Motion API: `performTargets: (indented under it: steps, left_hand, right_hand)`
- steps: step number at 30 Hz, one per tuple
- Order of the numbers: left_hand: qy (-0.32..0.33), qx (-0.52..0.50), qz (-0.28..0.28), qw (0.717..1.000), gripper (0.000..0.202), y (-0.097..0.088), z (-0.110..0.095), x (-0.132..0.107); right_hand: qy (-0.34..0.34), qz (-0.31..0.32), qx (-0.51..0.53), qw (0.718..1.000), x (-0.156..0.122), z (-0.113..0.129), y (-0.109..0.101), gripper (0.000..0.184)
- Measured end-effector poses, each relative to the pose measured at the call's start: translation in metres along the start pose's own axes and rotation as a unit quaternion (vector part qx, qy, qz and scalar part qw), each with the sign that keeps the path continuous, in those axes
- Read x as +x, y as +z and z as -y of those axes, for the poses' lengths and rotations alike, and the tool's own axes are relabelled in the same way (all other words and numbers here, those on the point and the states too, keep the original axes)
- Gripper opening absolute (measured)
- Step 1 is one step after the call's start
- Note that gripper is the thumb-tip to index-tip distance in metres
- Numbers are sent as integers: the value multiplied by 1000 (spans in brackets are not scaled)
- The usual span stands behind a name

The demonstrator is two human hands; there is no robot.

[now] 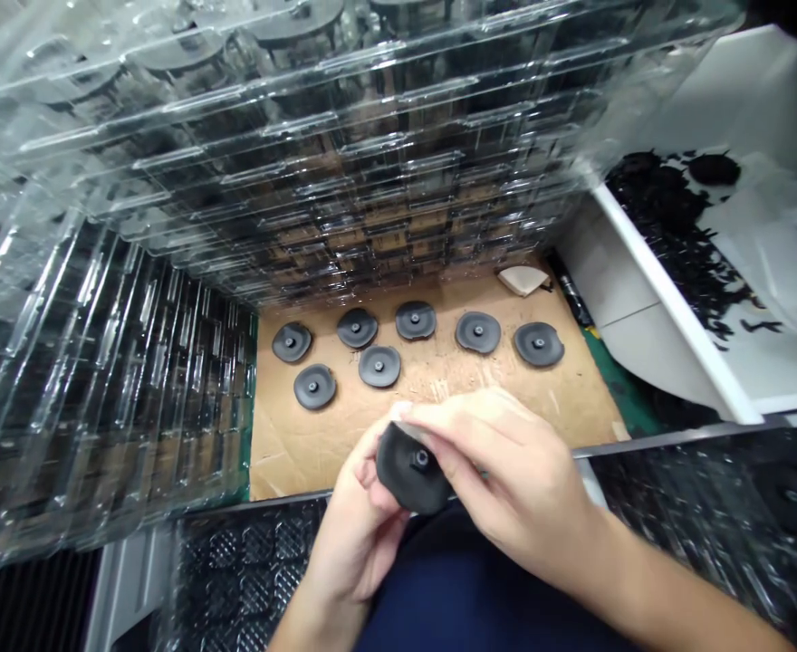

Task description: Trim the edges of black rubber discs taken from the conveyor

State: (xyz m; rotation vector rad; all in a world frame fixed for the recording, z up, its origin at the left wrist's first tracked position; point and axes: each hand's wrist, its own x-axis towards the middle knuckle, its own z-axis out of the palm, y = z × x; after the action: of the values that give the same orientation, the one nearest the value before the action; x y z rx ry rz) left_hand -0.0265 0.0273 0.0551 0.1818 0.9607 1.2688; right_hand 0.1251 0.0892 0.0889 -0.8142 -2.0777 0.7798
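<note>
Our two hands, met at the mid-line.
Our left hand (361, 516) cups upward from below, thumb raised. Our right hand (517, 484) arches over it, its fingertips pinched in a closed grip.

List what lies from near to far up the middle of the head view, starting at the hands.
Left hand and right hand on the held disc → bare cardboard → front two discs → back row of five discs → tilted stack of clear trays.
</note>
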Motion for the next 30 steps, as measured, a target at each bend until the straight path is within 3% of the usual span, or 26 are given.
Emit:
performTargets:
  steps: [2,4,8,9,11,12,13,15,16,17,18,21,24,25,27,29,30]
  left_hand:
    - [8,10,-28,1000,59,0,-1,0]
    - [14,4,-23,1000,58,0,-2,2]
    - [54,2,1,999,55,0,-5,6]
    - [66,5,2,998,56,0,-6,6]
    - [77,0,5,997,57,-1,-8,6]
    - [77,-7,9,997,56,-2,-8,5]
    - [72,-17,13,997,53,-2,-9,4]
    - [62,-40,26,997,49,-2,-9,3]
    - [57,-49,33,997,49,-2,-9,3]
    - [51,-57,36,996,47,-2,-10,2]
    - [46,-64,35,996,45,-2,-10,2]
    - [34,-73,35,996,42,-2,-10,1]
    - [35,-75,42,996,47,1,-7,1]
    - [34,-71,37,996,48,2,-6,0]
    - [34,-55,19,998,50,4,-3,0]
    - [30,-29,1,999,50,3,0,0]
    - [29,-18,-5,999,49,2,1,0]
  right_hand:
    - [53,58,0,997,2,-2,4,20]
    - [46,79,-1,996,4,-4,8,19]
    - [-27,-60,-45,997,3,3,12,23]
    - [-8,-63,-31,997,-1,6,12,24]
    - [89,4,85,992,-11,5,11,23]
    - [166,45,199,965,-17,1,11,19]
    - [251,70,327,908,-23,-6,12,14]
    - [390,56,521,757,-34,-26,20,15]
    - [432,23,569,700,-38,-37,25,18]
    - [456,-13,589,668,-42,-48,30,20]
    - [466,-43,589,659,-44,-58,35,19]
    - [464,-91,581,663,-44,-70,35,20]
    - [445,-137,573,674,-34,-53,18,15]
    - [423,-148,553,702,-28,-43,12,15]
    - [324,-149,451,819,-17,-19,4,19]
    - [142,-98,285,943,-6,2,2,21]
    - [61,-59,208,974,-2,9,3,22]
